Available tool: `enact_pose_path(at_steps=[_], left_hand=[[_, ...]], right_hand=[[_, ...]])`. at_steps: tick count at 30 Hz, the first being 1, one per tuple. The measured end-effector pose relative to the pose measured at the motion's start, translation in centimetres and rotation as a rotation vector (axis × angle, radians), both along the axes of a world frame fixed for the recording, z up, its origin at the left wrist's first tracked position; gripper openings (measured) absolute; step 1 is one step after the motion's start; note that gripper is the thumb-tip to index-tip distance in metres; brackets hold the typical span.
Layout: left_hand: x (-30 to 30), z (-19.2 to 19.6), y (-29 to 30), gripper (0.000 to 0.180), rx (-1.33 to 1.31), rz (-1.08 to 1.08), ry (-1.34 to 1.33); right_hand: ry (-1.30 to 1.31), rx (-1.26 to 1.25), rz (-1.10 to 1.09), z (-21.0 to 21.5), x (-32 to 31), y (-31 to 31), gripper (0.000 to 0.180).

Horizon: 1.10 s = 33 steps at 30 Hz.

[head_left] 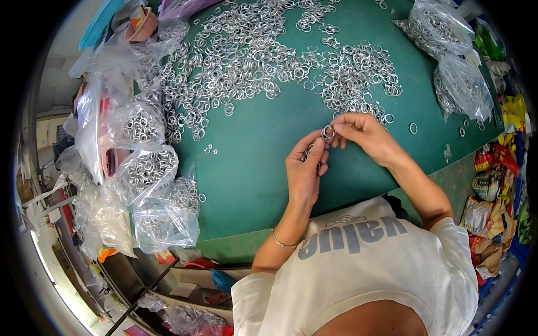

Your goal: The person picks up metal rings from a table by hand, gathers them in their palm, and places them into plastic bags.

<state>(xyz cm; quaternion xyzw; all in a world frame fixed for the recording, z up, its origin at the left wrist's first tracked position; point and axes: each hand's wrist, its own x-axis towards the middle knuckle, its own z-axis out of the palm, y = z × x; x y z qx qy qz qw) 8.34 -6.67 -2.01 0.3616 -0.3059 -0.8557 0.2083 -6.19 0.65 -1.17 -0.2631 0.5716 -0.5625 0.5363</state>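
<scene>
The right hand [361,131] was closed in a pinch on a small metal ring [328,133], thumb and forefinger holding it just above the green counter [252,162]. The left hand [305,171] met it from below, its fingertips [319,147] touching the same ring while the rest of the hand curled shut around a small stack of rings [310,152] — mostly hidden in the palm, so their number could not be told. A thin bracelet [280,242] sat on the left wrist.

Just beyond the right hand lay a loose heap of silver rings [358,75], its near edge close to the knuckles. A far larger spread of rings [235,53] covered the counter's far left part. Two stray rings [210,149] lay alone on bare green to the left of the hands, and a single ring [413,128] lay to the right.

Along the left edge of the counter clear plastic bags of rings [148,168] were piled — several filled, some slumped over the edge. Two more filled bags [457,84] stood at the far right corner. Bright packets [493,185] were stacked below the counter's right side, and shelves [168,285] showed under its near left.
</scene>
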Motion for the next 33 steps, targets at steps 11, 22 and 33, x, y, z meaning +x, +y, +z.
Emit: enact_pose_path(at_steps=[11,22,33], left_hand=[[0.2,0.3,0.0,0.013,0.052,-0.013,0.030],[-0.8,1.5,1.5,0.009,-0.634,-0.275,-0.255],[-4.7,-0.4,3.5,0.018,-1.145,-0.447,-0.170]], right_hand=[[-0.074,-0.022,-0.068,1.0,1.1,0.8,0.018],[-0.475,0.000,-0.147,0.3,1.2,3.2,0.023],[0.786,0.137,-0.520,-0.4,-4.6,10.3,0.012]])
